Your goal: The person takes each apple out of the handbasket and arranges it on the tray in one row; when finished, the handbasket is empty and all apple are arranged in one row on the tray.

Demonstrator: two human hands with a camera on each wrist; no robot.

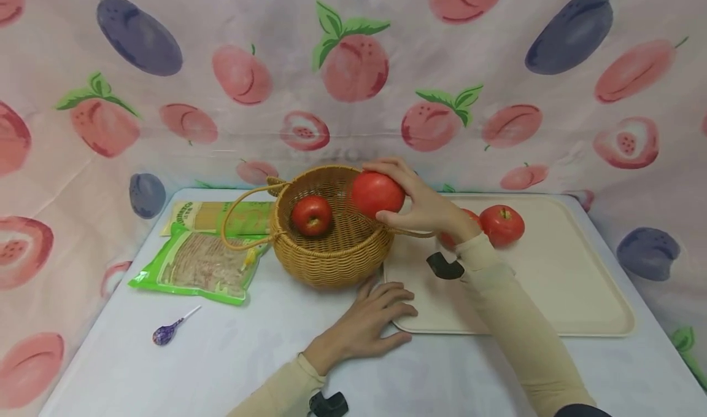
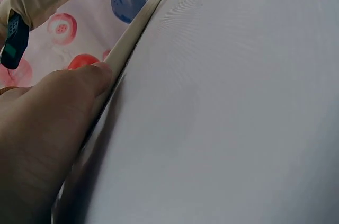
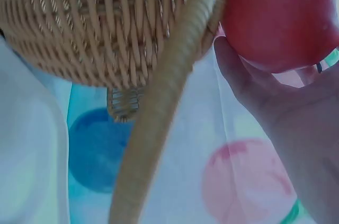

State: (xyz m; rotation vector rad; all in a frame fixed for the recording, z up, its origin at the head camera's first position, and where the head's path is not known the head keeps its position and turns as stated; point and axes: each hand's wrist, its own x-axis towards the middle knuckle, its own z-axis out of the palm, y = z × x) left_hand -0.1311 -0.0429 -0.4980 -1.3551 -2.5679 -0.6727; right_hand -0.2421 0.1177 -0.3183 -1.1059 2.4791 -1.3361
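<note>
My right hand (image 1: 425,205) grips a red apple (image 1: 378,194), fingers over its top and thumb beneath. This apple is at the right side of the wicker basket's (image 1: 326,263) opening, above the rim. Inside the basket lies another red apple (image 1: 312,215). In the right wrist view the held apple (image 3: 280,17) is close beside the basket wall (image 3: 106,28) and its handle. Spread fingers of my left hand (image 1: 370,322) rest on the near left corner of the beige tray (image 1: 574,276). Two more red apples are on the tray, one in plain sight (image 1: 501,225), the other partly behind my right wrist.
Left of the basket lie a green-edged package (image 1: 204,266) and a flat yellow-green package (image 1: 212,216) behind it. A purple-wrapped lollipop (image 1: 166,334) lies toward the front left of the white table (image 1: 237,349). A fruit-print curtain (image 1: 353,128) hangs behind.
</note>
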